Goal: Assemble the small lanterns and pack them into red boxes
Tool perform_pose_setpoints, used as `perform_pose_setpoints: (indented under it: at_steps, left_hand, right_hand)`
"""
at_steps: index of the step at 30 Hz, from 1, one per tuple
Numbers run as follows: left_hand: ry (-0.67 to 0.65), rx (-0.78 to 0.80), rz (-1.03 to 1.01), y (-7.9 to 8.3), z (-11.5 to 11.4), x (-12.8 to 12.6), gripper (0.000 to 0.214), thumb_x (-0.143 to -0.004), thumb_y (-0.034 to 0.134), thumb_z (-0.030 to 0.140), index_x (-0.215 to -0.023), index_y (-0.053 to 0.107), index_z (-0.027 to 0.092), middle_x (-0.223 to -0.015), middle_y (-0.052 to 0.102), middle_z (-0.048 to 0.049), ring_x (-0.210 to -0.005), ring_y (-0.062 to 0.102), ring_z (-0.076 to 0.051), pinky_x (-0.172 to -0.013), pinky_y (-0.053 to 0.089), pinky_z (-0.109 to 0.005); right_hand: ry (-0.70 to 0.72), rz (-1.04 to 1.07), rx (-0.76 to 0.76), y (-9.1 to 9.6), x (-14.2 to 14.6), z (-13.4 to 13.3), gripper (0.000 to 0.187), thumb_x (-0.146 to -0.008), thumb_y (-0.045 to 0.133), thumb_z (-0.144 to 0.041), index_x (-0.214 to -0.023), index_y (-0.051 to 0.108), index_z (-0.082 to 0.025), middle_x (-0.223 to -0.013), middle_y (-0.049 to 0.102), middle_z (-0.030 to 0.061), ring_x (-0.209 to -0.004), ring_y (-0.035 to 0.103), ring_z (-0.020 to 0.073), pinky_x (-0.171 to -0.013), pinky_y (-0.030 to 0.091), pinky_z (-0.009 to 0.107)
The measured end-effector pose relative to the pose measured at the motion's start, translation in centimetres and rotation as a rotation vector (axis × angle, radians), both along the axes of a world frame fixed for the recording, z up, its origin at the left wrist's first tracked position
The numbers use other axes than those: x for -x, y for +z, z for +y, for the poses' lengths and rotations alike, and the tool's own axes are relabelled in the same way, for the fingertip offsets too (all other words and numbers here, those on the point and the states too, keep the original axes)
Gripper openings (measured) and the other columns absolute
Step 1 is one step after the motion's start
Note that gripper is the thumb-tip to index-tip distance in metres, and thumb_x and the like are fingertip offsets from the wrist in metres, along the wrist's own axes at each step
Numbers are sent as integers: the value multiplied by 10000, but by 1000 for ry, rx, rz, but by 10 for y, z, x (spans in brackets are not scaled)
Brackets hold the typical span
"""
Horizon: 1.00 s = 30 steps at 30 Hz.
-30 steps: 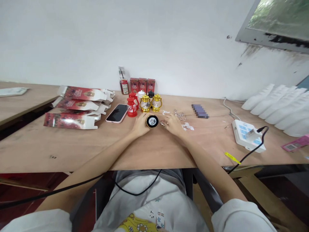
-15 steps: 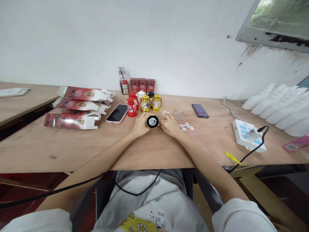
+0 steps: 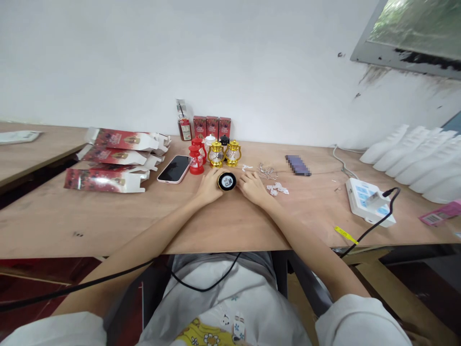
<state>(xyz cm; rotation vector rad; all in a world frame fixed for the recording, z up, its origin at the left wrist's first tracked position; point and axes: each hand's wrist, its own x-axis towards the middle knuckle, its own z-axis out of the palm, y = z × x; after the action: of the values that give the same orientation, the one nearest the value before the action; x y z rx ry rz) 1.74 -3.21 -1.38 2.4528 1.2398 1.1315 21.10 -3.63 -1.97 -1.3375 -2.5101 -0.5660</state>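
A: Where is the main piece sitting?
B: The left hand (image 3: 211, 186) is holding the black-faced round piece (image 3: 226, 181) over the middle of the table (image 3: 230, 221). Whether its lower end is touching the wood, I cannot tell.
A: Fingers?
B: The left ones are gripping its left side. The right hand (image 3: 255, 187) is keeping its fingers bent and together; whether they are pinching anything, I cannot tell.
A: Key relation?
B: The black face is lying directly left of the right fingertips, just beside them — contact unclear. The left hand is nearer, being on the piece itself. Long axis: the body is hiding beneath the face, so I am judging it roughly end-on to the wearer, face up.
A: Neighbours?
B: Gold lanterns (image 3: 234, 154) are standing just beyond the piece, a red lantern (image 3: 196, 162) to their left. White pieces (image 3: 277, 189) are lying right of the right hand, thin wiry parts (image 3: 267, 171) beyond them.
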Motion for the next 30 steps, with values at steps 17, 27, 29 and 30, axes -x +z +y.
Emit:
perform_pose_setpoints:
  at_steps: [17, 27, 29, 30]
  left_hand:
    - [-6, 2, 19, 3, -4, -1, 396, -690, 633, 183, -1077, 569, 240, -1068, 602, -49, -1022, 574, -246, -852, 463, -367]
    - [-12, 29, 35, 4, -5, -1, 379, -706, 630, 227, -1078, 563, 234, -1084, 597, -52, -1033, 569, -249, -858, 459, -368]
    - [-12, 23, 28, 4, -4, -1, 376, -706, 626, 223, -1077, 565, 238, -1079, 599, -49, -1030, 570, -248, -856, 460, -368]
    - [-9, 19, 25, 4, -4, -1, 381, -703, 624, 216, -1079, 566, 242, -1078, 599, -47, -1029, 570, -248, -856, 461, -368]
  right_hand:
    - [288, 384, -245, 13, 12, -23, 270, -972, 403, -280, -936, 660, -206, -878, 668, 63, -810, 552, 175, -759, 325, 333]
    - [378, 382, -458, 11, 15, -22, 172, -932, 505, -258, -885, 661, -202, -791, 660, 32, -741, 527, 160, -724, 337, 313]
    - [347, 397, -404, 12, 13, -22, 183, -939, 488, -270, -889, 650, -203, -817, 662, 39, -757, 533, 165, -736, 333, 322]
    - [324, 413, -381, 14, 12, -22, 188, -944, 477, -271, -894, 644, -201, -834, 664, 45, -776, 539, 171, -747, 332, 326]
